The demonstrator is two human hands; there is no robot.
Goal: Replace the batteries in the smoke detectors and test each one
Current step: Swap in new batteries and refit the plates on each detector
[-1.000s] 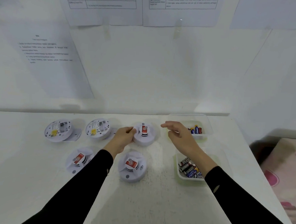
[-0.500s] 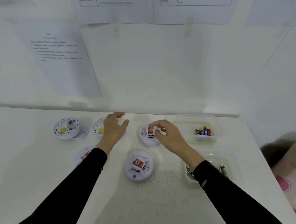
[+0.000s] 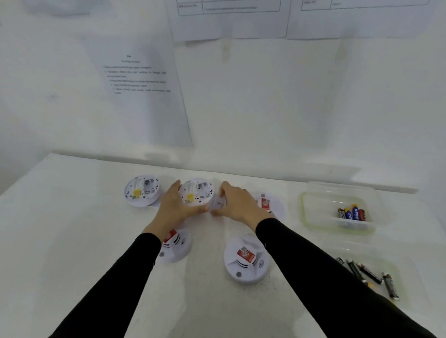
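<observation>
Where writing is present, none of it can be read: the red labels on the detector faces, the yellow stickers on the undersides and the printed sheets (image 3: 143,87) taped to the wall are all blurred.

Five white smoke detectors are counted on the bench (image 3: 58,237). Two are turned underside up, with battery compartments exposed: the far-left detector (image 3: 142,193) and, just beside it, the held detector (image 3: 196,193). Three are laid face up with red labels: the back-right detector (image 3: 268,204), the front-left detector (image 3: 175,244) and the front-centre detector (image 3: 245,260).

The held detector is gripped at its rim by the left hand (image 3: 174,207), fingers and thumb curled round the edge. A small white part (image 3: 218,203), not identifiable, is pinched against its right edge by the right hand (image 3: 236,205).

Two clear containers are counted at the right. Four upright batteries (image 3: 351,214) are stood in the rear container (image 3: 318,199). At least four loose batteries (image 3: 369,273) are laid in the front container (image 3: 398,294).
</observation>
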